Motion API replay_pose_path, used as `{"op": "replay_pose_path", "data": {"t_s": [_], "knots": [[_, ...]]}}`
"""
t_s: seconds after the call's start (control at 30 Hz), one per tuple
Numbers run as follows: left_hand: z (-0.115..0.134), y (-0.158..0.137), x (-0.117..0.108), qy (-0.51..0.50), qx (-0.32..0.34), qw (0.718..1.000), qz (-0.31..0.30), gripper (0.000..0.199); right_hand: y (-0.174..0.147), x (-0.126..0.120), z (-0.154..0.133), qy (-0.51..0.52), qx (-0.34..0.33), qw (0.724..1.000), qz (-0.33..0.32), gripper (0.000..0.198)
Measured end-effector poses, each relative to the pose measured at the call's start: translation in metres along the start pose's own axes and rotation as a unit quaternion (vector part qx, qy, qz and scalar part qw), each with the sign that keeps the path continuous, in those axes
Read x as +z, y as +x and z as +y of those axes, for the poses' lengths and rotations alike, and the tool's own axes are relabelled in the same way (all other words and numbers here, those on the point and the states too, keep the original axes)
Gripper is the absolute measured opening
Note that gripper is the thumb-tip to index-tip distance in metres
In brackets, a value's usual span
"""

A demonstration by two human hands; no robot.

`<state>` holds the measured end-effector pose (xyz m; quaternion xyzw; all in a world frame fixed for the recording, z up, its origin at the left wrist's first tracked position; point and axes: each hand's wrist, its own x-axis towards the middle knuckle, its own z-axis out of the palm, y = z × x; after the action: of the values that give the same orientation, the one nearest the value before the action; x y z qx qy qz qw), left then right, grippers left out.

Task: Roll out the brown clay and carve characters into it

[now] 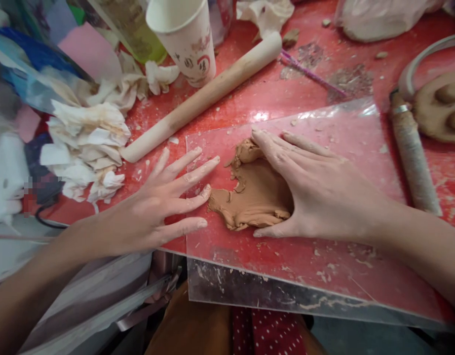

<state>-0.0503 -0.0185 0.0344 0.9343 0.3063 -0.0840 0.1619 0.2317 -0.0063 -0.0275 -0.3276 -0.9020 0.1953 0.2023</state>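
Note:
A lump of brown clay (pixel 257 192) lies on a clear plastic sheet (pixel 346 266), flattened in its middle with ragged, raised edges. My right hand (pixel 320 187) curves around the clay's right side, thumb along the near edge and fingers reaching to the far edge. Part of the clay is hidden beneath that palm. On the left, my left hand (pixel 157 207) is open with its fingers spread, one fingertip at the clay's left edge. Clay residue coats the fingertips of both hands.
A wooden rolling pin (pixel 208 98) lies diagonally behind the clay, near a paper cup (pixel 185 44). Crumpled tissues (pixel 90 143) pile up at left. A cylindrical-handled tool (pixel 414 153) and a shaped clay piece (pixel 440 106) are at right. The sheet overhangs the red table's (pixel 242 116) front edge.

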Motion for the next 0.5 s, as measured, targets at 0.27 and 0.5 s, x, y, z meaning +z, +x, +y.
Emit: {"op": "replay_pose_path", "data": {"t_s": [0.27,0.5], "knots": [[-0.001,-0.001,0.006,-0.034,-0.006,0.999,0.012,0.032,0.000,0.000,0.000,-0.026,0.005,1.000,-0.004,0.121],[0.001,0.015,0.015,-0.032,0.023,0.999,0.023,0.040,0.000,0.001,-0.001,-0.030,0.006,1.000,-0.002,0.120]]}}
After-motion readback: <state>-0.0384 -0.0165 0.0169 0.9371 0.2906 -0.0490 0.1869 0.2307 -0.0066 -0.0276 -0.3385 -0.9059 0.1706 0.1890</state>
